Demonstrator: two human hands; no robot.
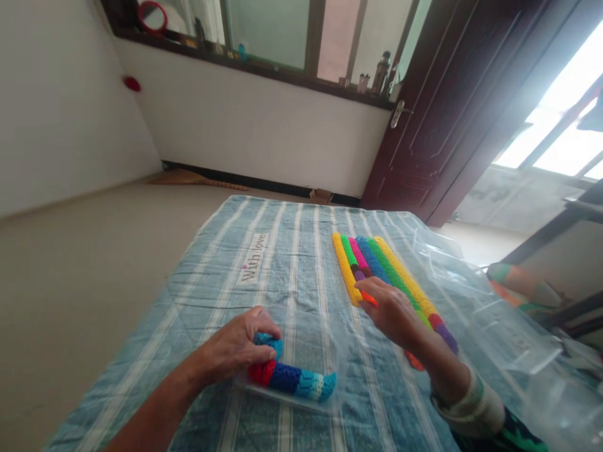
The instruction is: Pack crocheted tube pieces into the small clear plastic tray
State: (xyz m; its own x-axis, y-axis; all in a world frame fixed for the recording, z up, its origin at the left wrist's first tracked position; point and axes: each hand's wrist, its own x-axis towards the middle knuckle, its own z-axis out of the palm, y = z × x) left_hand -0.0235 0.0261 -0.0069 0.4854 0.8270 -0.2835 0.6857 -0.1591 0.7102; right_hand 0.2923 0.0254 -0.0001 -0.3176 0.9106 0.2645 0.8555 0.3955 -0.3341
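Observation:
My left hand (pixel 247 342) reaches into a clear plastic box (pixel 313 336), its thumb and fingers closed around a light-blue textured piece (pixel 269 343). Below it, along the near wall of the box, lies a row of red, dark-blue and light-blue textured pieces (pixel 292 380). My right hand (pixel 389 307) is over several long, colourful textured rows (pixel 384 267) lying side by side on the bed cover. Its fingers are bent down onto an orange piece (pixel 369 298) beside the yellow row (pixel 346 270); the fingertips are partly hidden.
A blue-and-white striped cover (pixel 188 351) with "With love" lettering (pixel 254 257) lies under everything. Clear plastic containers (pixel 513 333) stand along the right edge. Beyond are a dark red door (pixel 452 81) and a window ledge (pixel 282 76) holding small items.

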